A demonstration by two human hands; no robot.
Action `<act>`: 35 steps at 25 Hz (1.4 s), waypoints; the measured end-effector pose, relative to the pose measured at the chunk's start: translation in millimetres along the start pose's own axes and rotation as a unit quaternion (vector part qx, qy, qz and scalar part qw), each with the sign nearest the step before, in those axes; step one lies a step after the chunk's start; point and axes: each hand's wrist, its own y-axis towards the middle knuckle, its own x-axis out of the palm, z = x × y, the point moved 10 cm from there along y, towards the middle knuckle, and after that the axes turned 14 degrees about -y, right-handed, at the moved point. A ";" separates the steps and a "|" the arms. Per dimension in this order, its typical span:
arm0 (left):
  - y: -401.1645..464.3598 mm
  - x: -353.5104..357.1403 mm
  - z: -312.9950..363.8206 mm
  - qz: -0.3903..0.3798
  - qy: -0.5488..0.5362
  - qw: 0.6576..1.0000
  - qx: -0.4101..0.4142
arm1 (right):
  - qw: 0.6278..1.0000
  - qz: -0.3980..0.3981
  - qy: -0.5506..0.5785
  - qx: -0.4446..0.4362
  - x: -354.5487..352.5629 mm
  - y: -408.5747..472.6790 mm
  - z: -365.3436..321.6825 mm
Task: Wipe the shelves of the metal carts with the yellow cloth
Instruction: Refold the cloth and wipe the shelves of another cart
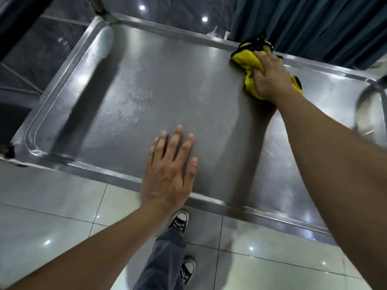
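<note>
The top shelf of a stainless steel cart (pixel 129 84) fills the middle of the view, with a raised rim all round. My right hand (pixel 272 77) presses a crumpled yellow cloth (pixel 248 58) with black edging onto the shelf near its far rim, fingers closed over the cloth. My left hand (pixel 170 172) lies flat, fingers spread, on the shelf's near part and across its near rim, holding nothing. Faint streaks show on the metal left of the cloth.
A dark teal curtain (pixel 314 24) hangs just behind the cart's far right side. A round metal post (pixel 374 84) rises at the right corner. White glossy floor tiles (pixel 52 206) lie below, with my legs and black sneakers (pixel 179 219) at the near edge.
</note>
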 end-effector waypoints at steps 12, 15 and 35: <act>3.2 2.3 -2.4 -0.018 0.012 1.000 -0.015 | 0.996 -0.026 0.044 -0.072 20.5 -306.9 -86.9; 0.7 2.4 -1.7 -0.033 0.023 0.999 -0.012 | 0.994 -0.043 0.035 -0.099 21.7 -316.3 -84.0; 8.3 42.1 52.4 -0.021 -0.011 0.999 -0.028 | 1.000 0.002 -0.001 0.030 -5.4 -41.0 74.0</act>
